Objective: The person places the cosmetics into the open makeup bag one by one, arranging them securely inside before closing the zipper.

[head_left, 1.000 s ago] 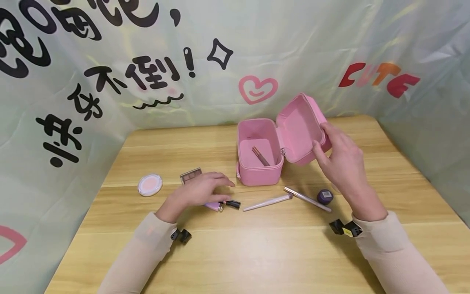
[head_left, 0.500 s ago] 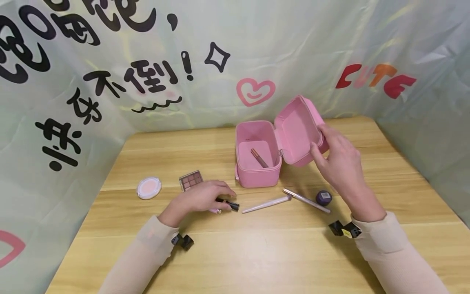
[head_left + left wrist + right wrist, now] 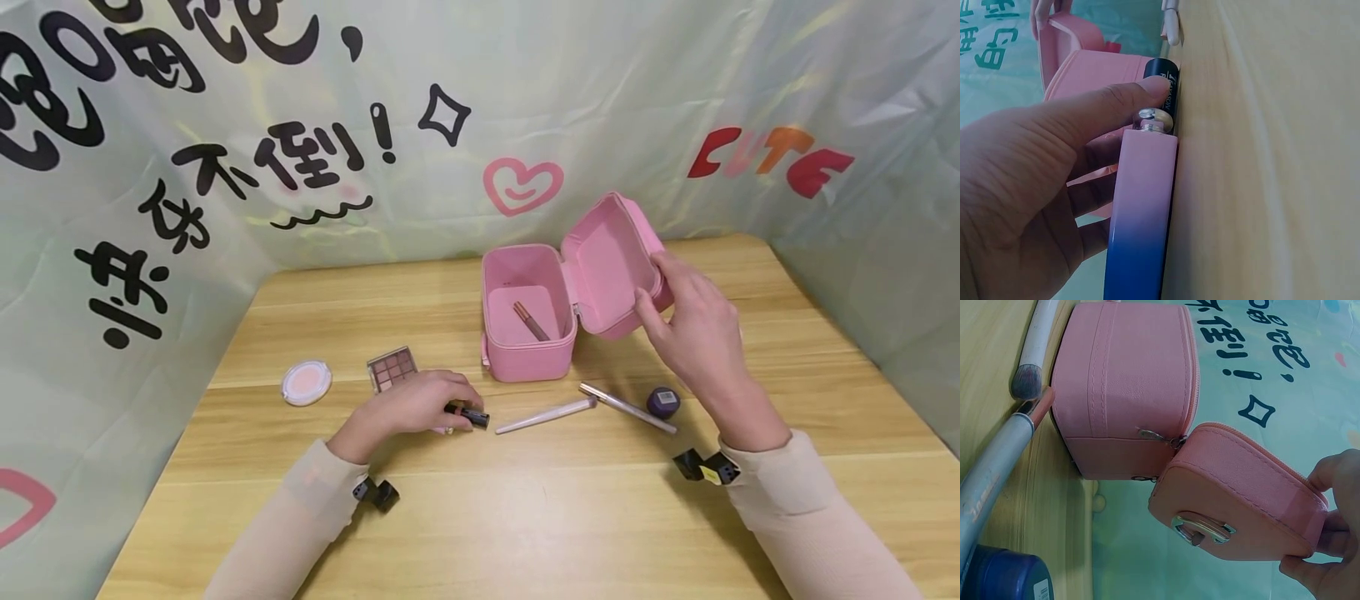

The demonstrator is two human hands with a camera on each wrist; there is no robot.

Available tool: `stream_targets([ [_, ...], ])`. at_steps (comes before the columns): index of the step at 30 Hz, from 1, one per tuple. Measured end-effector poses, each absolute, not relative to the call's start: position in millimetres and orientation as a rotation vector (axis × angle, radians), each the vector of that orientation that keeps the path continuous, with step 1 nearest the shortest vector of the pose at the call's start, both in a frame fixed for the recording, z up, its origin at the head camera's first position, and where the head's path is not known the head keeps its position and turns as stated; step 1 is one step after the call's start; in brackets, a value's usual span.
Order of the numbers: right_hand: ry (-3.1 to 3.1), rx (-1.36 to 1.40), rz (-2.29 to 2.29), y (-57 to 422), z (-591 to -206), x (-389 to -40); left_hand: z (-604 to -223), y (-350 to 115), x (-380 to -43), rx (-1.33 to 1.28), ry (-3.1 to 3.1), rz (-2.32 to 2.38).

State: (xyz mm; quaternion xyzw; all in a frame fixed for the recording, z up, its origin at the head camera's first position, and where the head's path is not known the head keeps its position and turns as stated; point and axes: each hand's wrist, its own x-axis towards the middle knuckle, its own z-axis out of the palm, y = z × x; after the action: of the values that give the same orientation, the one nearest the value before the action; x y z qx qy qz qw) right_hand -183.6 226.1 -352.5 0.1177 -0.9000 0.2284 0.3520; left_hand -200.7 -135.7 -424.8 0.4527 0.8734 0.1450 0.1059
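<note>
My left hand (image 3: pixel 420 402) pinches a black cosmetic tube (image 3: pixel 472 418) lying on the table, its thumb against the tube (image 3: pixel 1163 70) in the left wrist view. Right beside that hand lies a pink-to-blue square tube (image 3: pixel 1141 206), mostly covered by the hand in the head view. My right hand (image 3: pixel 701 333) holds the raised lid (image 3: pixel 611 267) of a pink makeup case (image 3: pixel 528 362) by its edge, fingers and thumb on either side. Inside the case leans a slim brown tube (image 3: pixel 531 321).
An eyeshadow palette (image 3: pixel 392 368) lies behind the left hand, and a round pink compact (image 3: pixel 306 382) farther left. Two makeup brushes (image 3: pixel 546 415) rest in front of the case. A dark blue jar (image 3: pixel 663 402) stands near the right forearm. A printed curtain (image 3: pixel 600 100) hangs behind the table.
My left hand has come down onto the black tube and its thumb and fingers have closed on it. More of the palette shows now. The right hand keeps holding the lid.
</note>
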Motion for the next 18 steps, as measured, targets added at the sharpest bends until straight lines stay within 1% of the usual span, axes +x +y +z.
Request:
stream_targets([
  [18, -2.356, 0.283, 0.608, 225.0, -350.7, -181.1, -426.2, -136.3, -201.7, 1.387, 2.631, 0.400],
])
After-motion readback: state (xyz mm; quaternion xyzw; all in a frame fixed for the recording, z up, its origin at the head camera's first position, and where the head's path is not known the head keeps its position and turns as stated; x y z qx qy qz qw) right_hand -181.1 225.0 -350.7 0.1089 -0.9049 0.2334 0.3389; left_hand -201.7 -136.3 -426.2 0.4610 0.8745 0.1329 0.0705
